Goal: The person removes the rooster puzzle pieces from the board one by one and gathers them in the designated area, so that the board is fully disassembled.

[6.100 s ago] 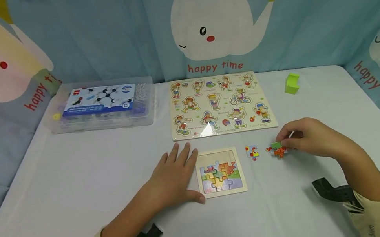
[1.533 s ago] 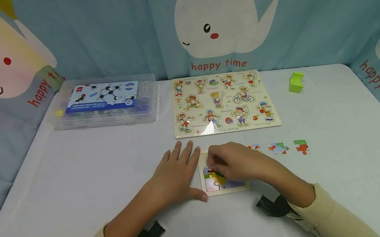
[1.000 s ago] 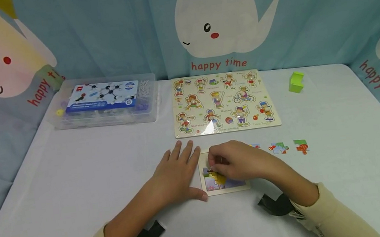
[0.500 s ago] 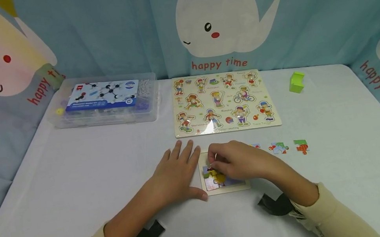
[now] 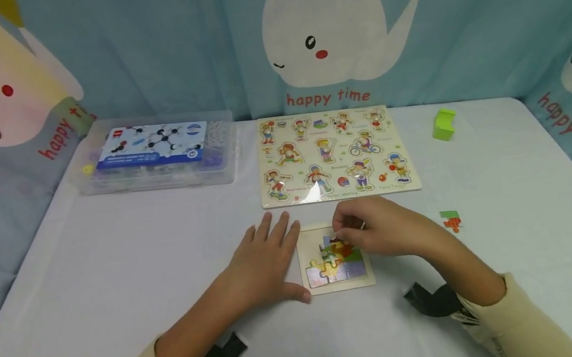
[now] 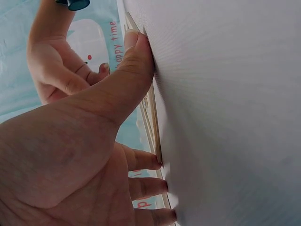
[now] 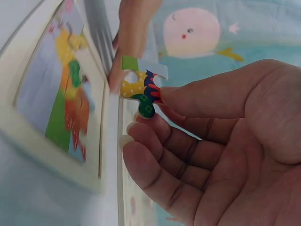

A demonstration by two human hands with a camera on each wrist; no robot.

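Note:
In the head view, a jigsaw puzzle tray [image 5: 308,245] with a pale wooden rim lies on the table, its picture partly assembled. My left hand [image 5: 260,274] rests beside it with spread fingers, the thumb near the tray's lower left corner; the left wrist view shows the thumb [image 6: 136,70] against the tray edge. My right hand [image 5: 385,226] is over the tray's upper right. In the right wrist view it pinches a jigsaw piece [image 7: 134,89] of yellow, blue, red and green, held above the tray. One loose jigsaw piece [image 5: 452,221] lies right of the forearm.
Behind the tray lies a wooden board [image 5: 380,158] with sports figures. A clear plastic box [image 5: 226,171] with a molecular model label stands back left, a lime green block [image 5: 443,124] back right. A printed blue curtain [image 5: 184,48] hangs behind the white table [image 5: 141,262].
My right hand has shifted right and slightly away, and the middle-left part of the tray now shows bare. Two loose pieces right of the tray are now hidden behind my right arm. Left hand unchanged.

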